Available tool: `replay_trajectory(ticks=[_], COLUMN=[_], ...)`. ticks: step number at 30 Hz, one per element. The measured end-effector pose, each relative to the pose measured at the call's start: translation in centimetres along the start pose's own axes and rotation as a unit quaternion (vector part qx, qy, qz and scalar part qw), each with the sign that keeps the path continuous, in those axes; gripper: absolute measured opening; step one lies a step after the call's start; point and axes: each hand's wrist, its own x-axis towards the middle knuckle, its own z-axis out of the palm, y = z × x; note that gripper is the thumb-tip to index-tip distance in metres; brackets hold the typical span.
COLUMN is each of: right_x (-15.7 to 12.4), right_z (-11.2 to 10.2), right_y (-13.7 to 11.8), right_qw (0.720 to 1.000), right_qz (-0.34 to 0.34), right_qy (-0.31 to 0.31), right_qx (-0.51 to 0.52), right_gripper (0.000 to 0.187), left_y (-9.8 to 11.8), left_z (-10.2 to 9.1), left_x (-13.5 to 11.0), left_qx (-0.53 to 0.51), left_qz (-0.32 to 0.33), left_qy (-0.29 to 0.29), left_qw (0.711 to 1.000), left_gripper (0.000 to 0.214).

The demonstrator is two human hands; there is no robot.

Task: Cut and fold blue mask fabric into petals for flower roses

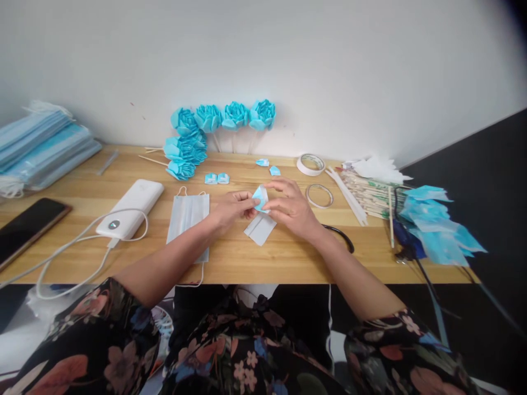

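Note:
Between my two hands is a small folded piece of blue and white mask fabric (259,196). My left hand (235,209) pinches its lower left edge with thumb and fingers. On the other side, my right hand (290,207) grips its right edge, the index finger near the top corner. Just below lies a flat whitish fabric piece (261,229) on the table. A face mask (188,216) with ear loops is partly covered by my left forearm. Small folded blue pieces (217,179) sit beyond my left hand, and two more (274,171) beyond my right.
Several blue fabric roses (235,115) on sticks lean on the wall. Tape rolls (310,164), wooden sticks (370,192) and blue scraps (436,219) lie right. A power bank (130,208), phone (28,227) and mask stack (45,148) are left.

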Motion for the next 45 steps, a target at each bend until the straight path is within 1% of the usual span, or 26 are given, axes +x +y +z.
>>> replay_trajectory(ticks=[3,7,9,11,13,16,19,22,23,25,27,32,35,41,45], right_x=[-0.4,-0.7,-0.7,-0.8,-0.8,-0.7,-0.5,-0.4,-0.4,-0.5,-0.5,-0.5,-0.5,-0.5,-0.5], right_z=[0.7,1.2,1.5,1.7,2.0,2.1,2.0,1.8,1.8,1.7,1.8,1.8,1.8,1.7,1.6], right_y=[0.1,-0.1,-0.2,-0.2,-0.2,-0.3,-0.4,-0.4,-0.5,-0.5,-0.5,-0.6,-0.7,-0.9,-0.9], right_qw=[0.996,0.981,0.965,0.941,0.920,0.903,0.889,0.888,0.888,0.887,0.883,0.883,0.889,0.914,0.918], right_qz=[0.066,0.133,0.175,0.226,0.269,0.299,0.313,0.320,0.321,0.321,0.321,0.322,0.317,0.289,0.279], right_qy=[0.022,0.038,0.036,0.031,0.030,0.039,0.041,0.036,0.029,0.015,0.009,0.010,0.006,0.005,-0.010], right_qx=[0.063,0.138,0.194,0.250,0.283,0.306,0.332,0.329,0.327,0.332,0.341,0.342,0.330,0.287,0.282], right_gripper=[0.006,0.003,0.005,0.011,0.017,0.023,0.030,0.045,0.044,0.034,0.029,0.030,0.027,0.025,0.024], left_y=[0.1,0.1,0.0,0.0,-0.1,-0.1,0.0,0.1,0.2,0.3,0.3,0.2,0.1,-0.1,-0.1], left_z=[0.1,0.3,0.3,0.3,0.3,0.3,0.3,0.4,0.5,0.5,0.6,0.4,0.3,0.3,0.3], left_x=[-0.1,-0.1,0.0,0.1,0.1,0.1,0.0,-0.2,-0.2,-0.3,-0.4,-0.4,-0.3,-0.2,-0.1], left_qx=[0.025,0.052,0.067,0.084,0.099,0.118,0.127,0.135,0.140,0.152,0.166,0.181,0.186,0.199,0.210], left_qz=[0.024,0.057,0.068,0.075,0.078,0.082,0.084,0.083,0.084,0.090,0.098,0.101,0.098,0.095,0.089], left_qy=[0.017,0.025,0.023,0.021,0.019,0.020,0.022,0.025,0.026,0.027,0.026,0.021,0.019,0.019,0.018], left_qw=[0.999,0.997,0.995,0.993,0.992,0.989,0.988,0.987,0.986,0.984,0.981,0.978,0.977,0.975,0.974], left_gripper=[0.036,0.035,0.034,0.033,0.031,0.028,0.026,0.027,0.028,0.028,0.028,0.028,0.031,0.034,0.033])
